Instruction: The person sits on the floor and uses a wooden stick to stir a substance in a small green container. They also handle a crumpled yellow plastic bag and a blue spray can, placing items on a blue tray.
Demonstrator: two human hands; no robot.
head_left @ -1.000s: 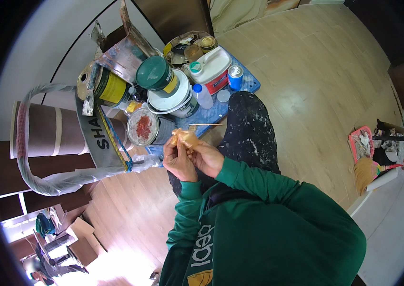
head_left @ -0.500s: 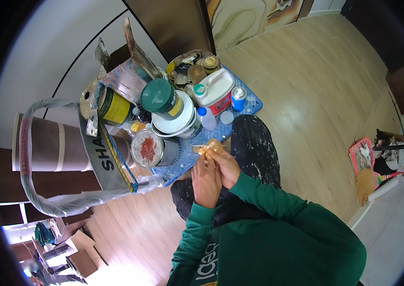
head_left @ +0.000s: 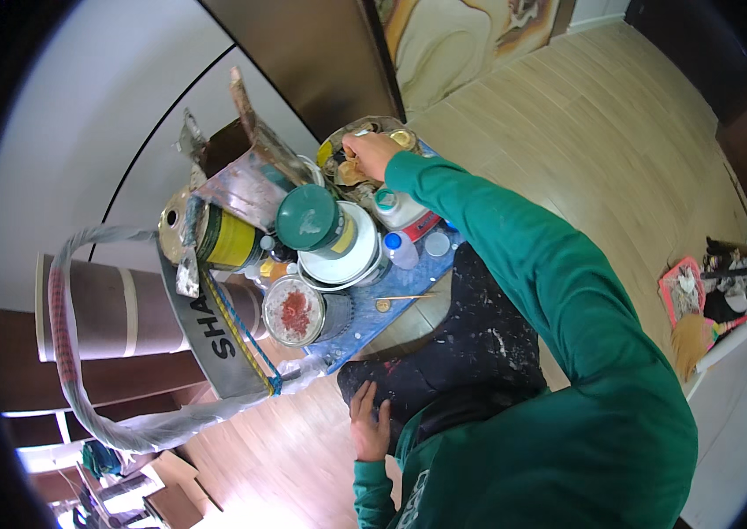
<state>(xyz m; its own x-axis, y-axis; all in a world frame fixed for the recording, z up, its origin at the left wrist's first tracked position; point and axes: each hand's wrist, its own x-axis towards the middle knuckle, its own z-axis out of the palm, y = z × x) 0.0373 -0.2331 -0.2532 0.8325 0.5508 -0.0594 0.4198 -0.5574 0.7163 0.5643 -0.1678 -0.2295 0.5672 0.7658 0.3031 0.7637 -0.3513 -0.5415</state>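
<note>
My right hand reaches into an open round tub at the far end of the trolley. Its fingers are bent and pressed down beside a crumpled tan piece; whether they grip that piece is hidden. Low on my thigh lies my left hand, empty, fingers stretched and thumb apart. Close to my knee, a thin wooden stick rests at the edge of the blue trolley platform, beside a small round tan bit.
On the trolley stand a green-lidded can atop a white bucket, a red-stained can, a blue-capped bottle and a white jug. The plastic-wrapped handle rises at left. A broom leans at right.
My hands have parted from the crumpled amber plastic they held together. The right has gone forward into the tub; the left has dropped back to my thigh. A stick now shows on the trolley edge.
</note>
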